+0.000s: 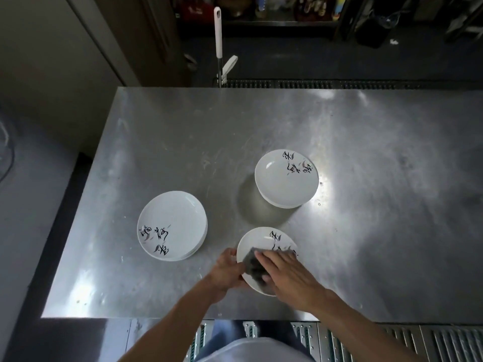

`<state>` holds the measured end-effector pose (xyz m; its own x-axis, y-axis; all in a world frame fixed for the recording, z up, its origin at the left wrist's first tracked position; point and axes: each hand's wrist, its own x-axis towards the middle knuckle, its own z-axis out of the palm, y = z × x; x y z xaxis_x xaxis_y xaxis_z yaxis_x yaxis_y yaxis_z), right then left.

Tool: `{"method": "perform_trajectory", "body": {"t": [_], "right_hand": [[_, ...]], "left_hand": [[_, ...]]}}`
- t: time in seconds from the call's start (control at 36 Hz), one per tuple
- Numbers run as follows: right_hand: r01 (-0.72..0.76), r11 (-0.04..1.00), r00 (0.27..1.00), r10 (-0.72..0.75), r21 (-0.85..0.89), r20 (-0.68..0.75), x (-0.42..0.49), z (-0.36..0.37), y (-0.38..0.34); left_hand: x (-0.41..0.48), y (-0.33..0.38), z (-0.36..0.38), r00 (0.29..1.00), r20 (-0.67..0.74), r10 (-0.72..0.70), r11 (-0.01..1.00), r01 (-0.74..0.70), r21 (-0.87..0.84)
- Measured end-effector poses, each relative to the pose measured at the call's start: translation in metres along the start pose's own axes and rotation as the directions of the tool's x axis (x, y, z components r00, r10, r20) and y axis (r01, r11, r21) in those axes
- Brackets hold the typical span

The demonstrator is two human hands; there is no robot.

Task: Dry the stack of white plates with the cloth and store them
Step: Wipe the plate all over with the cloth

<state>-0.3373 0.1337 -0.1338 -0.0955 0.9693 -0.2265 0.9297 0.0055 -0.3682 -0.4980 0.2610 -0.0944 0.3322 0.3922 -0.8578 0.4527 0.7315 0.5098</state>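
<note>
Hands point(287, 275) at plate point(261, 237) — cloth point(253, 265) under right (fingers point(271, 257) flat).

Scuffed steel bench point(183, 131). On it: left plate stack point(171, 220) near front; right plate stack point(283, 180) farther back, well apart.

A scratched steel table point(183, 131) stands on dark floor point(313, 61), a white-handled mop point(218, 32) behind.

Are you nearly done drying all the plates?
Not yet. In hand: one plate, which the left hand grips by the rim while the right hand presses the cloth on it. Perhaps done: the left stack. Probably waiting: the right stack; I cannot tell wet from dry. Storing is still left, as both stacks sit on the table.
</note>
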Motion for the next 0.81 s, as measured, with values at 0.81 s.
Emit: {"method": "perform_trajectory", "body": {"t": [0.81], "right_hand": [[-0.252,0.946,0.968,0.248,0.205,0.044,0.031,0.004,0.004]], "left_hand": [[0.000,0.007,-0.023,0.990,0.126,0.068,0.997,-0.065,-0.031]]}}
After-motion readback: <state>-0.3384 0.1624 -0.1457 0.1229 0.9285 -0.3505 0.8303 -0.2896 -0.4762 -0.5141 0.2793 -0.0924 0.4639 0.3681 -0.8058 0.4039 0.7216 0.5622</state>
